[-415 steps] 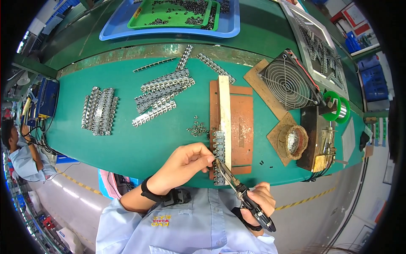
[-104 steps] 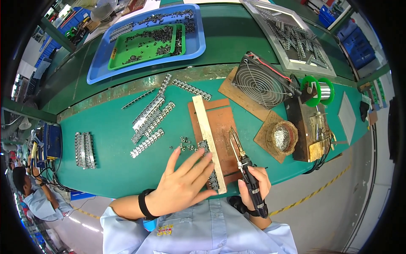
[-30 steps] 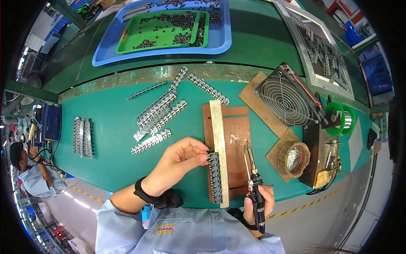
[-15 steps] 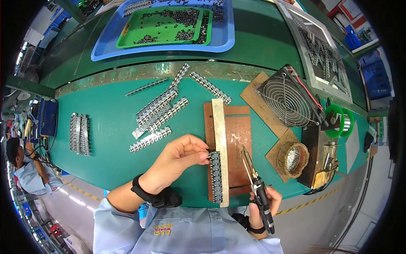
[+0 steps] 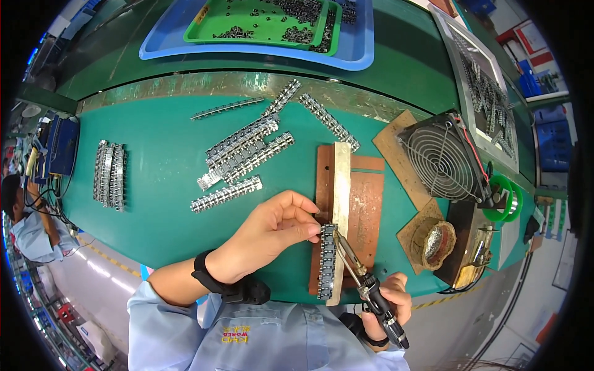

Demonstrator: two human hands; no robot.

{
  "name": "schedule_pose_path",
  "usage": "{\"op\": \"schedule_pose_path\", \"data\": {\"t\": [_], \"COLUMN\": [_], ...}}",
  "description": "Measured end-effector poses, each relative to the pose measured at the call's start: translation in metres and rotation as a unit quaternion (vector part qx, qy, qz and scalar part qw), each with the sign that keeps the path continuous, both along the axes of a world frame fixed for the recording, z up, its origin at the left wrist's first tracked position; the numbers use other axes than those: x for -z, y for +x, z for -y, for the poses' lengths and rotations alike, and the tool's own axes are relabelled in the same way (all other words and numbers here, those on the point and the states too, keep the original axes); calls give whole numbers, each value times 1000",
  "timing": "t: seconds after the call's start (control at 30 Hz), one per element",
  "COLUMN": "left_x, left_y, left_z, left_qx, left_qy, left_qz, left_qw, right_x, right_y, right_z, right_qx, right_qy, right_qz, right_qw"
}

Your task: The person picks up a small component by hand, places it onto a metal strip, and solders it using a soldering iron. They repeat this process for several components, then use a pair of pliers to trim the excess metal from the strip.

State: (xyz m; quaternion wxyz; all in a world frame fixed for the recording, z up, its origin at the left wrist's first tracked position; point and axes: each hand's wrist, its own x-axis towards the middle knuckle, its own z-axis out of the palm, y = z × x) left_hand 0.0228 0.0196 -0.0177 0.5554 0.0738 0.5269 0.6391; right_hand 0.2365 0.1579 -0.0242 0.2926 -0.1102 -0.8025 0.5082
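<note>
My left hand (image 5: 272, 232) pinches the top end of a dark strip of small components (image 5: 326, 263), which lies along a pale metal bar (image 5: 339, 204) on a brown board (image 5: 365, 210). My right hand (image 5: 387, 303) grips a soldering iron (image 5: 365, 284) by its black handle. Its metal tip points up and to the left and reaches the strip near my left fingertips. A black band sits on my left wrist.
Several loose component strips (image 5: 244, 151) lie on the green mat, with a stack (image 5: 109, 174) at far left. A small fan (image 5: 442, 162), solder spool (image 5: 504, 198), tip-cleaning wool (image 5: 436, 238) and iron stand (image 5: 473, 247) are at right. A blue tray with a green tray (image 5: 266, 25) sits behind.
The soldering iron's tip has swung left onto the top of the strip. My left hand stays pinched on the strip's upper end.
</note>
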Motion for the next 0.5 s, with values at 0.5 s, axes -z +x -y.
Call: {"op": "schedule_pose_path", "data": {"t": [0.5], "left_x": [0], "left_y": [0], "left_z": [1], "left_qx": [-4], "left_qy": [3], "left_qz": [7], "left_qw": [1000], "right_x": [2], "right_y": [-4], "right_z": [0], "right_qx": [-11], "right_qy": [2], "right_qz": [21], "right_qw": [1000]}}
